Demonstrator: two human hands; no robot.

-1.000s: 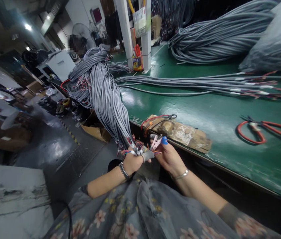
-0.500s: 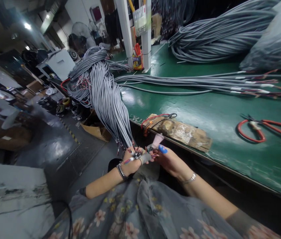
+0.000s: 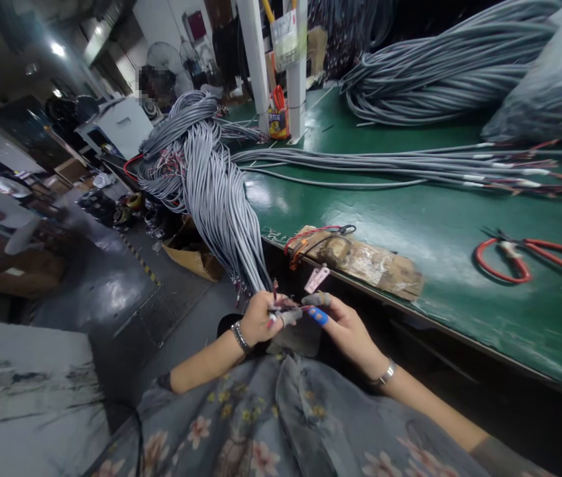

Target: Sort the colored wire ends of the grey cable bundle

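Observation:
My left hand (image 3: pixel 260 317) is closed around the stripped ends of a thick bundle of grey cables (image 3: pixel 216 199) that hangs off the edge of the green bench (image 3: pixel 410 225). Thin coloured wire ends (image 3: pixel 281 305) stick out of its fist. My right hand (image 3: pixel 343 324), with blue tape on one fingertip and a grey cot on another, pinches those wire ends just right of the left hand. A small pink tag (image 3: pixel 316 279) stands up above my right fingers.
A worn cardboard-wrapped block (image 3: pixel 365 260) with red wire lies on the bench edge. Red-handled pliers (image 3: pixel 519 255) rest at the right. More grey cables (image 3: pixel 410 165) run across the bench, with large coils (image 3: pixel 440 66) behind. A white post (image 3: pixel 256 66) stands at the back.
Both hands have shifted slightly down and toward each other. The pink tag rose from between my fingers to above them. My right wrist has turned inward.

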